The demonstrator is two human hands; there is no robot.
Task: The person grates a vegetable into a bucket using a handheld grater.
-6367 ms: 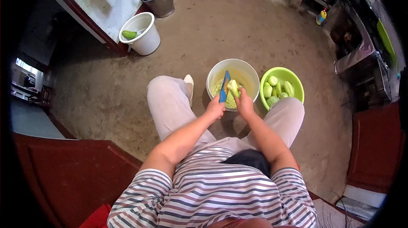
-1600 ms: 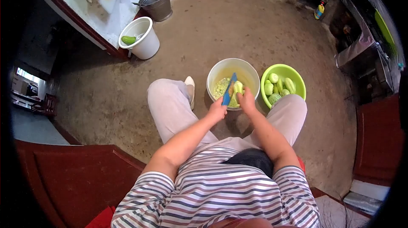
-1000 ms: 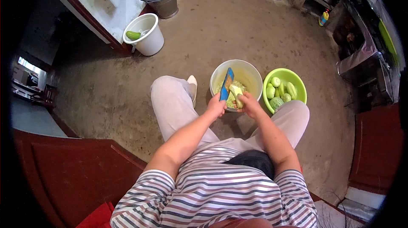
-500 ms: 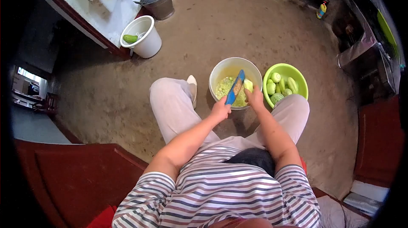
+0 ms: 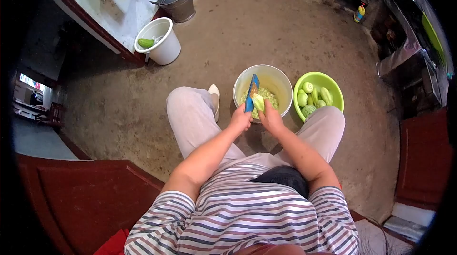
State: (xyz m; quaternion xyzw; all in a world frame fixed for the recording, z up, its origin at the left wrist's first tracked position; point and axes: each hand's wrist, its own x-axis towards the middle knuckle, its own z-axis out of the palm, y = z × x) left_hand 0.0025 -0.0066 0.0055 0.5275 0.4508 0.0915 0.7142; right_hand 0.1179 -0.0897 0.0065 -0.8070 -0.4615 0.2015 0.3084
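Observation:
My left hand [image 5: 241,119] is closed on the near end of a blue grater [image 5: 253,90], which slants up over a white bucket [image 5: 286,80]. In my right hand [image 5: 272,118] is a pale green peeled vegetable [image 5: 258,102], its far end against or very near the grater's right side. Light green shreds [image 5: 269,96] lie in the bottom of the bucket. To the right of the bucket is a lime green basin [image 5: 338,91] with several green vegetables [image 5: 325,95] in it.
A white pail [image 5: 166,49] with a green vegetable [image 5: 145,43] and a dark metal bucket [image 5: 183,7] stand by the wall at upper left. A yellow bottle [image 5: 359,13] is on the floor at upper right. My knees flank the white bucket.
Since half a second ago, the grater has shifted left and stands steeper. My right hand and the vegetable have also moved left, nearer my left hand.

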